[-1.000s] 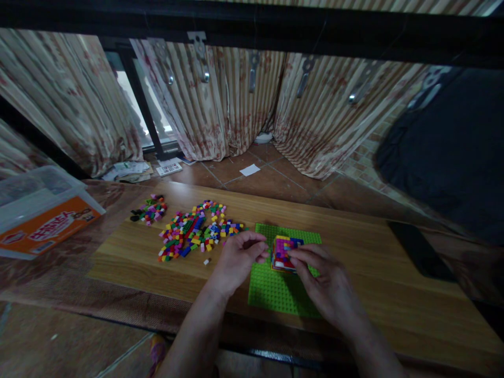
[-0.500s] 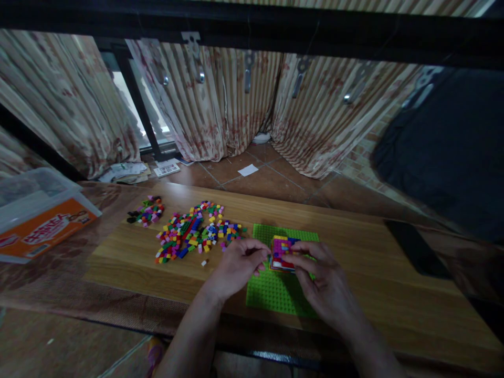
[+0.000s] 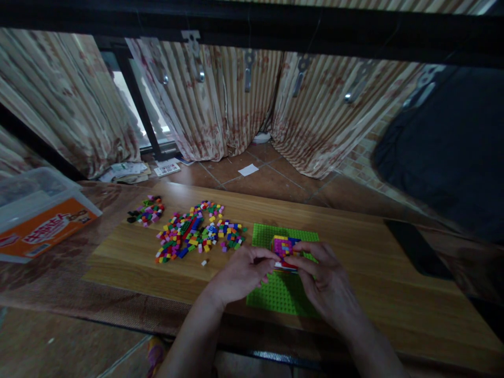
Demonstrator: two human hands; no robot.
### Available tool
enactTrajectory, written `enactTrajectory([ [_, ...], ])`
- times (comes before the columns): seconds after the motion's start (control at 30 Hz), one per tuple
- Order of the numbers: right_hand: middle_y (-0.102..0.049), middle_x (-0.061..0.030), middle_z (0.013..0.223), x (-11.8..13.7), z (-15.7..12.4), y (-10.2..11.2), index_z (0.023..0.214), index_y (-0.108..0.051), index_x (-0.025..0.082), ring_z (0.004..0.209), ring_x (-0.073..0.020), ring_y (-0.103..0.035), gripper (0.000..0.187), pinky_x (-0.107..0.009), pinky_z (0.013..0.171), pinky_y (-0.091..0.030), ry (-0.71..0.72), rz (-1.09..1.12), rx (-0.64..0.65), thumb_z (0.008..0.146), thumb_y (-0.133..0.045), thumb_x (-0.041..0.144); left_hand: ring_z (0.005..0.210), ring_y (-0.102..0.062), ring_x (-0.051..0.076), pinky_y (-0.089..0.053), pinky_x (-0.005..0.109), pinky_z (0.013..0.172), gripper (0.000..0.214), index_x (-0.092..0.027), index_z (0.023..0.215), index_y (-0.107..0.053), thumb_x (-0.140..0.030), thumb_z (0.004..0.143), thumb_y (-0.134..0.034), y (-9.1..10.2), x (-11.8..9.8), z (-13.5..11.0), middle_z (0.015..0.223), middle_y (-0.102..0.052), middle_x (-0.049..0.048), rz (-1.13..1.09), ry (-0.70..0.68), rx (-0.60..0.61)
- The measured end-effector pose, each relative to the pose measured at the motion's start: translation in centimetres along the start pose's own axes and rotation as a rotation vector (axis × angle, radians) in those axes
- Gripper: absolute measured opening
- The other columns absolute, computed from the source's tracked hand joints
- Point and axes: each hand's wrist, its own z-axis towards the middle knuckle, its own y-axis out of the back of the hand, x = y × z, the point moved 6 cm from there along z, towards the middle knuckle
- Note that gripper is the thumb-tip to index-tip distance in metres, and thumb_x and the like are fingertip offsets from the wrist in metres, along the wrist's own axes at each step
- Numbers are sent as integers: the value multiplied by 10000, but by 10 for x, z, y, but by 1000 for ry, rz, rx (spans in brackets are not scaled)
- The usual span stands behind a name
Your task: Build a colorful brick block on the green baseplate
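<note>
A small block built of toy bricks [image 3: 282, 245], with pink, yellow, blue, red and white parts, stands on a green studded baseplate [image 3: 271, 299]. My right hand [image 3: 325, 275] is closed against its right side, fingers bent over the top and edge. From the left, my left hand [image 3: 244, 273] reaches in with thumb and forefinger pinched together at the block's near left corner. Whatever is between those fingertips is too small or hidden to make out. My fingers cover part of the block's right and near sides.
Loose coloured bricks [image 3: 192, 236] are spread left of the baseplate, with a smaller pile [image 3: 151, 211] beyond and a lone white brick [image 3: 204, 262] nearer. A clear plastic box [image 3: 51, 226] stands far left. A dark phone-like slab [image 3: 417, 249] lies right on the wooden tabletop [image 3: 366, 252].
My left hand has moved right and its fingertips now meet the block's near left corner. My right hand has stayed almost in place at the block.
</note>
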Motion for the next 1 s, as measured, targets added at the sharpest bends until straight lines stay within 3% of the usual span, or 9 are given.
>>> enactTrajectory([
  [0.63, -655, -56, 945, 3, -1, -7, 850, -703, 226, 864, -185, -560, 306, -313, 699, -515, -4, -29, -49, 848, -477, 21, 518, -501, 83, -422, 200, 505, 286, -156, 974, -705, -348, 811, -568, -3, 6, 2, 632, -557, -29, 82, 69, 28],
  [1.0, -679, -39, 971, -4, -6, -12, 868, -727, 263, 915, -198, -595, 335, -360, 781, -520, -192, 101, -63, 850, -466, 55, 512, -495, 74, -393, 197, 489, 273, -151, 925, -706, -367, 818, -578, -4, 6, 3, 665, -574, -20, 52, 16, 0],
])
